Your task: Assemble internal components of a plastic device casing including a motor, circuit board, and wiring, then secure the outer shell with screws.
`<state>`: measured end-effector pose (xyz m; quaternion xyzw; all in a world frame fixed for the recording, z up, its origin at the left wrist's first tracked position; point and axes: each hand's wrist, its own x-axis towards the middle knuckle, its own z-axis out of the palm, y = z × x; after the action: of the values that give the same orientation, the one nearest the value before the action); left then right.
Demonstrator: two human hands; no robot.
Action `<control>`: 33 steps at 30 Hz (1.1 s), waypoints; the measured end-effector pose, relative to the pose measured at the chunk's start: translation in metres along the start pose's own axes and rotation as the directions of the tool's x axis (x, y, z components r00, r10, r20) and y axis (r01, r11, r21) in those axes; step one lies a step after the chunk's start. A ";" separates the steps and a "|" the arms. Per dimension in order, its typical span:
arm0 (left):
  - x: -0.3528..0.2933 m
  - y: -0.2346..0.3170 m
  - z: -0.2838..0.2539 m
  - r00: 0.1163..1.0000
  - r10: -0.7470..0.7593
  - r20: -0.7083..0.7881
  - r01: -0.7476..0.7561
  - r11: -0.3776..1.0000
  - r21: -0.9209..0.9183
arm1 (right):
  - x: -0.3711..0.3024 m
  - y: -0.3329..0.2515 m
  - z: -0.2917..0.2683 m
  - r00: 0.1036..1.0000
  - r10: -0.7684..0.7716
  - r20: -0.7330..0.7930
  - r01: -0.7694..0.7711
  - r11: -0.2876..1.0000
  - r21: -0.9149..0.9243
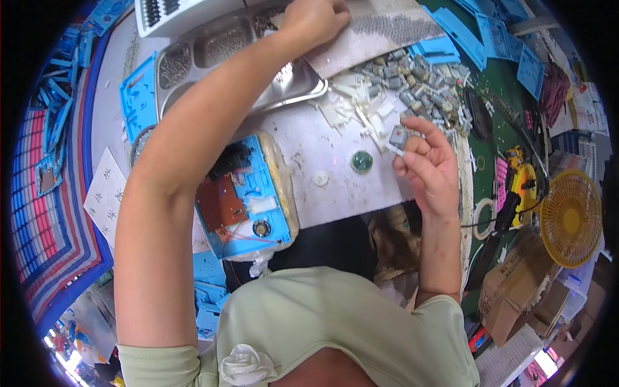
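In the head view, the right hand (427, 166) is right of centre, thumb and fingertips closed in a pinch on a small grey block (399, 135), a slim white piece (394, 149) against it; whether the two are joined I cannot tell. The left hand (316, 22) is at the top centre over a pale board (335, 61) bearing rows of small grey parts. Its fingers are curled and partly cut off by the frame edge, so their grip cannot be told.

The step in hand seems to be handling small parts, one hand holding while the other reaches. The next move likely calls for a steady right pinch and a fine left fingertip grip.

The pale worktable (322, 209) carries a steel tray (303, 93) at upper left, white plastic pieces (351, 106) and a heap of grey blocks (425, 87) at upper right, and a wired blue casing (276, 222) left of centre. A striped cloth (64, 245) lies far left; a yellow basket (571, 220) and cardboard box (516, 284) are at right.
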<state>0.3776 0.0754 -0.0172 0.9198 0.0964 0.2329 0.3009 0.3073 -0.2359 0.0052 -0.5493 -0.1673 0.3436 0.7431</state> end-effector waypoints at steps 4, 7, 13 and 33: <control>-0.006 0.006 -0.010 0.850 0.515 -0.114 -0.458 0.828 0.323 | -0.001 0.003 -0.004 1.000 -0.022 0.018 0.027 0.954 -0.299; -0.020 0.016 -0.027 0.833 0.551 -0.051 -0.523 0.814 0.254 | 0.000 0.012 -0.012 0.995 0.044 0.087 0.008 0.850 -0.526; -0.124 0.069 -0.120 0.986 0.154 0.064 -0.122 0.927 -0.354 | 0.004 0.003 0.001 0.973 0.162 0.166 0.048 0.561 -0.826; -0.315 0.080 -0.139 0.986 -0.165 0.032 0.162 0.875 -0.456 | -0.025 0.032 0.115 0.883 0.291 0.369 -0.279 0.956 -0.086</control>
<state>0.0381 -0.0177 0.0132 0.8109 0.1175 0.2265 0.5267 0.2069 -0.1674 0.0175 -0.5027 -0.2300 0.5458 0.6297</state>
